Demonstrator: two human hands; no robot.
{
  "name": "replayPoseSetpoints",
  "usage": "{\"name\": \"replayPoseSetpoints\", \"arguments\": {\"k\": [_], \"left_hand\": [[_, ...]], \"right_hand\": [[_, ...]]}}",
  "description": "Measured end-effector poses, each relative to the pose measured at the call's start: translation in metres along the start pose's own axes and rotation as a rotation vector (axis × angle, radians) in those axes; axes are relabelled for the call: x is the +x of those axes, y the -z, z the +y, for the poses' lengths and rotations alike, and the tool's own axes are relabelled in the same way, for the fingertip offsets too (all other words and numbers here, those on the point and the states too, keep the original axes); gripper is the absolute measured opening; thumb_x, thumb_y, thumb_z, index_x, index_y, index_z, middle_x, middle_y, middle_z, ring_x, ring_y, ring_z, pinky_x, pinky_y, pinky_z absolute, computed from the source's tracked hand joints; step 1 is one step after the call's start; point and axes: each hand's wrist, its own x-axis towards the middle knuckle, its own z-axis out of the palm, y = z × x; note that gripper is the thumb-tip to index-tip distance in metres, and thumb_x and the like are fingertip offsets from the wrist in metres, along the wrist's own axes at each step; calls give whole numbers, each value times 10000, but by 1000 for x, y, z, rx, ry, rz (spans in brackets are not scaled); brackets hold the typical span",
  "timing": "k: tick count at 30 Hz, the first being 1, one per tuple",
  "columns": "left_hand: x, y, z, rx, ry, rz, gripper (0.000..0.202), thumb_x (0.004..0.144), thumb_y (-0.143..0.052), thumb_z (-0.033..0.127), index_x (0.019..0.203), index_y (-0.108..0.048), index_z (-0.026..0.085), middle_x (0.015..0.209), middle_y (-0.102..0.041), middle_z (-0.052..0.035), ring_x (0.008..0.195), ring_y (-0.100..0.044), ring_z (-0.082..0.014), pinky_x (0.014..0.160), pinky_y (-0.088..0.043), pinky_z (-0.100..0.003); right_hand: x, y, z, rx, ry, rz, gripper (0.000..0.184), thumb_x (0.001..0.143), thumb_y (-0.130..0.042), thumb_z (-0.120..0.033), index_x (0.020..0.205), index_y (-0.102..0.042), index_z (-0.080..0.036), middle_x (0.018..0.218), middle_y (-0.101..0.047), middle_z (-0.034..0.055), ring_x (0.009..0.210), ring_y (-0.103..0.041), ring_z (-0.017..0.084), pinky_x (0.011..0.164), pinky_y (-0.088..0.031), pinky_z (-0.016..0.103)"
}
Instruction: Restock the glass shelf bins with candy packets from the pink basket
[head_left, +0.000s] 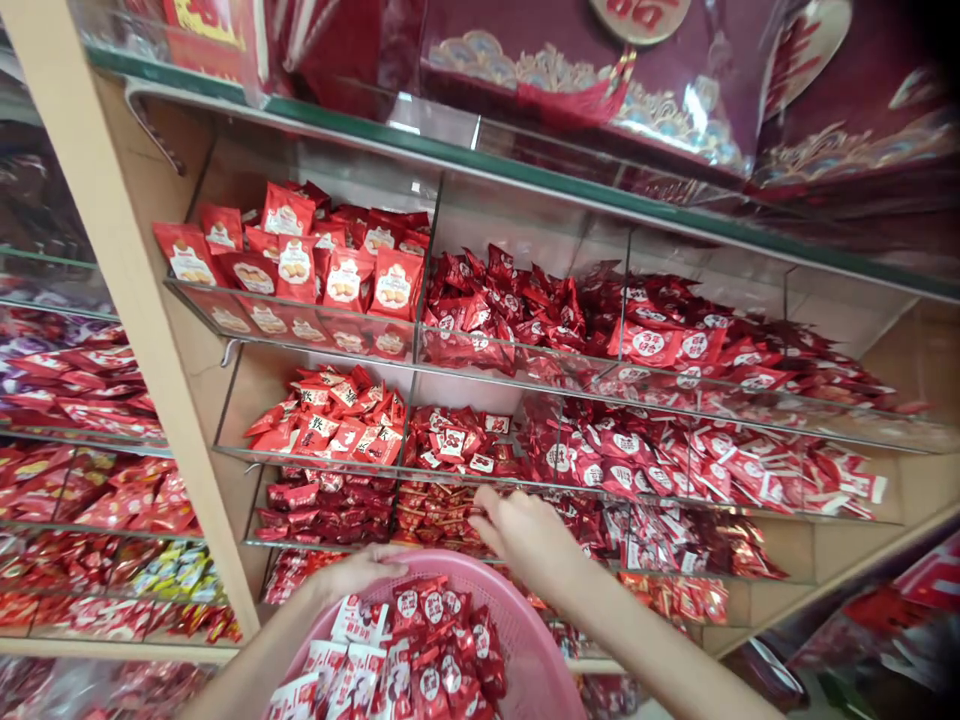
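My left hand (358,572) grips the far rim of a pink plastic basket (517,628) held low in front of me. Several red and white candy packets (409,650) fill the basket. My right hand (525,535) reaches into a clear shelf bin of small red packets (435,510) just above the basket, with its fingers curled down among them. What the fingers hold, if anything, is hidden.
Clear acrylic bins on tiered glass shelves (525,180) hold red wrapped sweets: biscuit packs (300,265) upper left, dark red candies (660,340) to the right. A beige upright post (127,280) separates another rack of sweets (82,400) at the left. Red gift boxes (600,70) sit on top.
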Motion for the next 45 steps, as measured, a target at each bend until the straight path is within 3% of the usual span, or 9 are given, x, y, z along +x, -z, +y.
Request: {"name": "replayPoseSetpoints", "arguments": {"k": [4, 8, 13, 18, 23, 28, 33, 39, 45], "left_hand": [[-1, -4, 5, -6, -6, -7, 476, 685, -690, 468, 1128, -641, 301, 1133, -675, -4, 1071, -598, -259, 987, -403, -388], [-4, -8, 12, -10, -35, -36, 427, 679, -685, 490, 1085, -658, 360, 1141, -669, 24, 1099, -583, -260, 1013, -376, -401], [-5, -10, 17, -16, -41, -23, 434, 674, -697, 482, 1082, -666, 337, 1138, -670, 13, 1091, -589, -259, 996, -392, -380], [-3, -5, 10, 55, -46, 33, 464, 664, -708, 468, 1098, -661, 310, 1144, -666, 19, 1117, -568, -246, 1030, -361, -359], [-3, -2, 4, 76, -34, 36, 427, 669, -700, 465, 1077, -667, 345, 1133, -670, 46, 1103, -577, -239, 1006, -386, -336], [-4, -3, 9, 86, -17, 52, 425, 653, -705, 476, 1059, -674, 355, 1120, -675, 60, 1105, -574, -242, 996, -391, -337], [-6, -9, 18, 51, -25, 5, 434, 675, -684, 479, 1085, -667, 338, 1145, -667, 20, 1101, -577, -253, 1009, -374, -363], [-5, -9, 16, 30, -8, -21, 456, 681, -678, 484, 1110, -653, 328, 1150, -668, -9, 1087, -587, -263, 993, -383, -375], [-3, -5, 10, 61, 7, 40, 491, 694, -686, 447, 1137, -643, 239, 1140, -671, -21, 1071, -587, -260, 983, -402, -356]], "right_hand": [[4, 86, 17, 176, 32, 328, 230, 892, -418, -313, 910, -610, -188, 674, -664, 37, 570, -591, 145, 538, -379, 248], [18, 140, 55, 91, 28, 675, 171, 844, -472, -238, 873, -632, -183, 730, -667, 27, 630, -577, 146, 600, -381, 271], [41, 159, 95, -291, -34, 637, 114, 781, -568, -194, 839, -666, -189, 883, -663, 68, 866, -548, 234, 695, -346, 324], [52, 155, 102, -437, -70, 550, 104, 795, -569, -214, 811, -666, -181, 876, -651, 75, 855, -512, 242, 700, -302, 344], [56, 154, 104, -411, -53, 617, 172, 836, -506, -223, 738, -638, -171, 817, -657, 70, 793, -519, 214, 687, -298, 328], [47, 158, 105, -103, -11, 789, 164, 822, -522, -283, 733, -612, -180, 746, -652, 46, 678, -543, 176, 638, -354, 294], [18, 147, 87, 290, 44, 892, 175, 806, -566, -347, 740, -587, -187, 667, -606, 8, 566, -501, 125, 567, -386, 262], [-12, 98, 57, 851, 66, 707, 187, 810, -586, -369, 776, -547, -189, 611, -572, -19, 548, -532, 106, 530, -429, 226], [-32, 18, 46, 975, 33, 361, 181, 852, -530, -373, 846, -548, -193, 612, -578, -19, 549, -541, 111, 514, -441, 221]]}}
